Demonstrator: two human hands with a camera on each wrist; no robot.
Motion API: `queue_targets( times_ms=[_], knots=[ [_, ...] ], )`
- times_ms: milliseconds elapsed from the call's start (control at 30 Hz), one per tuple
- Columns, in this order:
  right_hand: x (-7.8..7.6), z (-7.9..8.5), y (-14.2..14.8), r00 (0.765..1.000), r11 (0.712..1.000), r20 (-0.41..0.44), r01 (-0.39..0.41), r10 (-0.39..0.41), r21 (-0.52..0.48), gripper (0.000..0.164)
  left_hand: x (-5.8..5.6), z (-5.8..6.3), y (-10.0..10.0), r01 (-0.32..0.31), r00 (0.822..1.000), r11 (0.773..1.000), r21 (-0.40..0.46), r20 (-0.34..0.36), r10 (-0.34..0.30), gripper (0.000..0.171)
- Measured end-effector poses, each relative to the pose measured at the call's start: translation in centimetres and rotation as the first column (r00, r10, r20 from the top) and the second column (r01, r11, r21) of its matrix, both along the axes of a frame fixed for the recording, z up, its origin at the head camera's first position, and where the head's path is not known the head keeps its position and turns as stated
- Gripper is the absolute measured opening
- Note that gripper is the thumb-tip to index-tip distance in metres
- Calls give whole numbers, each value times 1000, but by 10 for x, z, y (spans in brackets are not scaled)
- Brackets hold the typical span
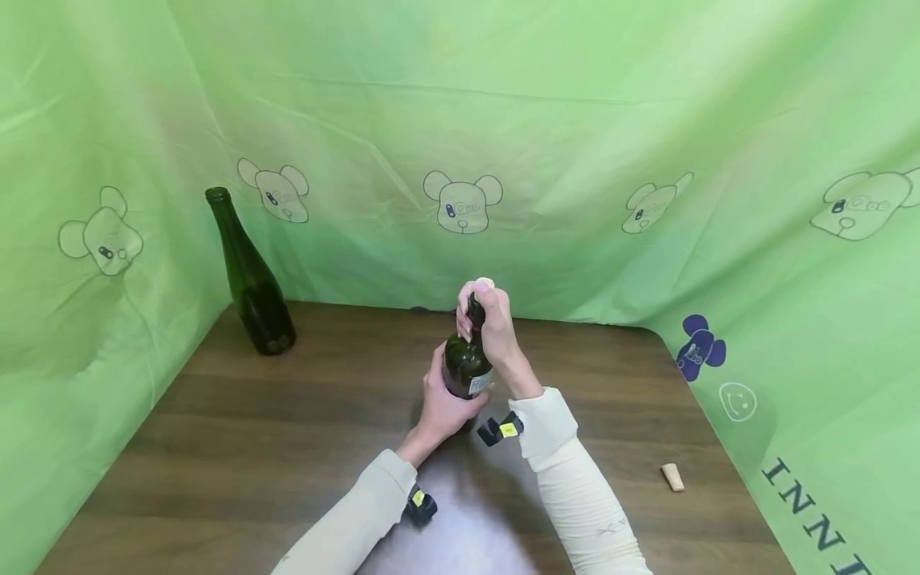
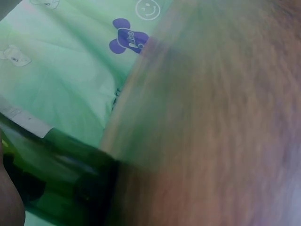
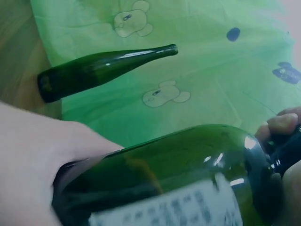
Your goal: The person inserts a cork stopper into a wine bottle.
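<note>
A dark green glass bottle (image 1: 465, 369) with a white label is held above the wooden table in the head view. My left hand (image 1: 444, 403) grips its body from below. Around the bottle's neck curl the fingers of my right hand (image 1: 494, 319), the thumb up at the mouth. A small pale piece (image 1: 485, 283) shows at the top by that thumb; it looks like a cork, mostly hidden. In the right wrist view the label (image 3: 174, 207) faces the camera, and fingertips (image 3: 282, 123) wrap the neck. The bottle's base (image 2: 101, 183) appears in the left wrist view.
Another green bottle (image 1: 262, 307), taller and without a visible label, stands at the table's back left. A loose cork (image 1: 672, 477) lies on the wooden table (image 1: 345, 383) at the right. Green printed cloth (image 1: 575, 120) hangs around the back and sides.
</note>
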State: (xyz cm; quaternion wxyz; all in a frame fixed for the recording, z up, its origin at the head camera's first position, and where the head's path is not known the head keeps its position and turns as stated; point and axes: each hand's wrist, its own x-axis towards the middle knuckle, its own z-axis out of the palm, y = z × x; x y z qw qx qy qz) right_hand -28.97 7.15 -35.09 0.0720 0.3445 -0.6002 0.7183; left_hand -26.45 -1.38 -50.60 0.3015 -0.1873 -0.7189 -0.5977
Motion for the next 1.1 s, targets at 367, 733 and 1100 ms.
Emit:
queue_targets(
  times_ms=[367,733,1100],
  knots=[
    [22,-3,37,988,958,-26,155,-153,242,23,20,28,-12,257,959,966,8,120,-256,75],
    [39,9,57,948,922,-109,318,-301,221,24,4,9,-32,324,934,912,-253,242,-264,79],
    [24,26,123,876,863,-148,479,-459,160,27,-30,55,-147,-74,979,927,-367,-204,-3,63]
  ],
)
